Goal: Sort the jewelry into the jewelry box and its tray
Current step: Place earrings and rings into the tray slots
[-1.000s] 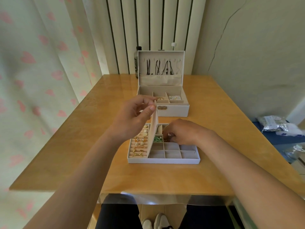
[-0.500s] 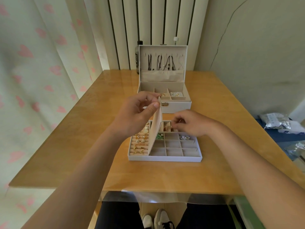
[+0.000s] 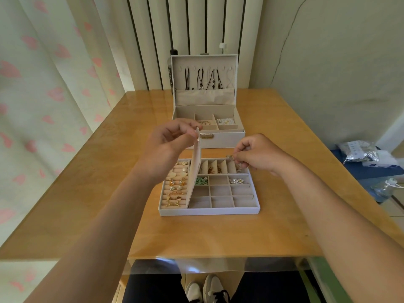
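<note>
— What are the two grips doing?

— On my feed, the left hand (image 3: 166,149) has its grip pinched on the top edge of a beige flap (image 3: 196,169). The flap stands nearly upright in the tray (image 3: 208,212), between the ring rows on the left and the square compartments on the right. The right hand (image 3: 260,156) has thumb and forefinger pressed on a small pale piece (image 3: 230,157) over the tray's far right corner, the other fingers curled. I can't tell what kind of piece it is.

— And where is the jewelry?

— The tray sits near me on the bench (image 3: 105,176). It holds gold rings (image 3: 175,189) in the rows, green bits (image 3: 201,181) in one compartment and pearly ones (image 3: 236,181) in another. Just beyond it the jewelry box (image 3: 220,139) stands open, with small pieces in its far compartments and dark necklaces (image 3: 203,80) hanging inside the raised lid.

— The room?

— The bench is pale wood under a clear cover. There is a heart-print curtain (image 3: 43,88) on the left, a dark bottle (image 3: 170,68) behind the box and plastic bags (image 3: 358,150) on the right.
</note>
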